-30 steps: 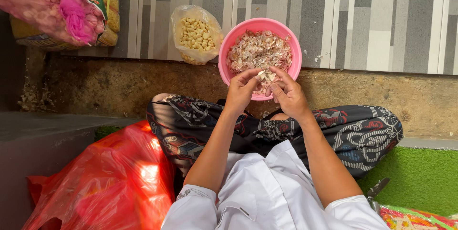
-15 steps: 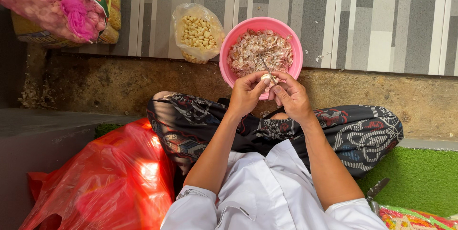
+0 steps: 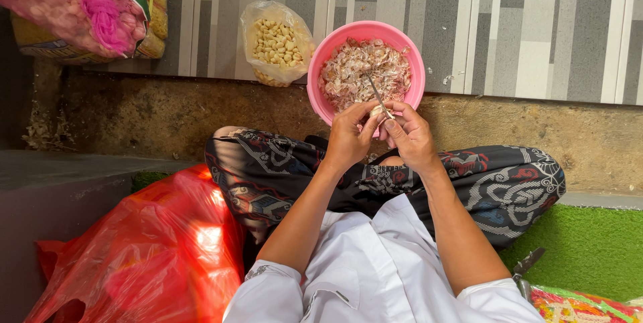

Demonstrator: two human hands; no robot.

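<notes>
1. The left hand [image 3: 348, 137] is closed around a small pale garlic clove [image 3: 376, 111], pinched between thumb and fingertips just at the near rim of the pink bowl [image 3: 320, 75].
2. The right hand [image 3: 410, 137] grips a small knife [image 3: 376, 94], fingers curled round its handle, which is hidden in the fist.
3. The knife's thin blade is the only part showing. Its long axis runs on a slant, with the tip pointing up and to the left, away from the person and over the bowl's contents. The lower end of the blade meets the clove.
4. The two hands touch each other above the person's crossed legs in patterned cloth [image 3: 268, 169].
5. The bowl is heaped with papery garlic skins [image 3: 348, 72].
6. Just left of the bowl sits a clear plastic bag of peeled cloves [image 3: 274, 41].
7. A red plastic bag [image 3: 147, 256] lies beside the left knee.
</notes>
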